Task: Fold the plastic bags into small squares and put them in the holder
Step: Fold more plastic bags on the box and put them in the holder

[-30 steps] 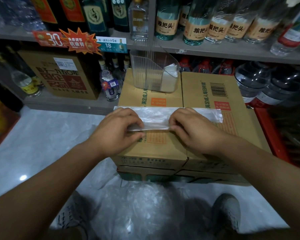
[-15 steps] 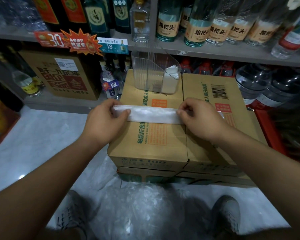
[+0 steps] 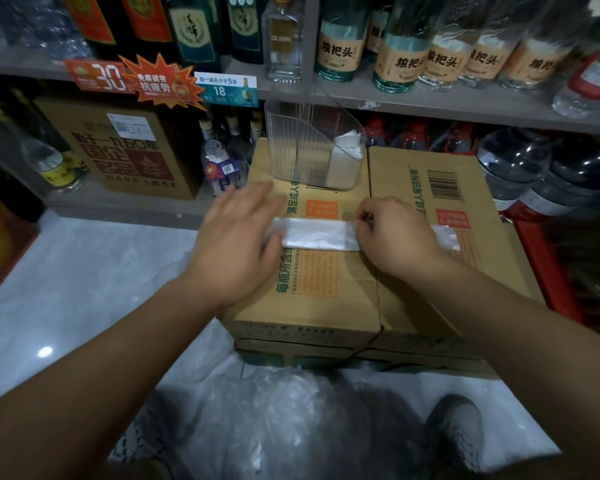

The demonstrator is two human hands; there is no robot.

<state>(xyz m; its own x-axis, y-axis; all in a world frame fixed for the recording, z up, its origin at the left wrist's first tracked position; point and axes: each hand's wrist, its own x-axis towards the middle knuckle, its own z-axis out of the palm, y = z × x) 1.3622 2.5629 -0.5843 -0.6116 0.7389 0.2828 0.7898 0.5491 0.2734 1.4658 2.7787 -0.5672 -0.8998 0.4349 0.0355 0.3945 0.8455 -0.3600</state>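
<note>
Where two cardboard cartons (image 3: pixel 326 299) stand side by side as a work surface, one plastic bag (image 3: pixel 321 235), folded lengthwise into a narrow strip, lies flat across their tops and spans the seam between them.

- Left hand (image 3: pixel 236 244): fingers straight and spread, laid over the strip's left end. It is motion-blurred, so how firmly it presses cannot be told.
- Right hand (image 3: pixel 395 233): fingers curled, thumb and forefinger pinching the strip's upper edge right of centre. The strip's right tail shows beyond the hand.
- Holder (image 3: pixel 291 147): clear ribbed plastic, upright at the cartons' far edge, near the strip but apart from it.
- Folded squares (image 3: pixel 345 157): white, standing in the holder's right part.
- Loose bags (image 3: pixel 284 420): a clear heap on the floor in front of the cartons, between the person's shoes.
- Surroundings: bottles (image 3: pixel 340 39) on the shelf behind.

Step in hand, as judged: crosswise folding of the strip into a square, not yet begun.

Risks, as judged:
- The film looks thin, slick and springy. If the flat hand lifts before a crease sets, the lengthwise folds may open.
- Trapped air may puff the strip, giving a bulky square.
- Ends brought together unevenly would make a lopsided packet that sits badly among those in the holder.
- The seam between the cartons may snag an edge.
- A sweeping hand could tip the light holder.
</note>
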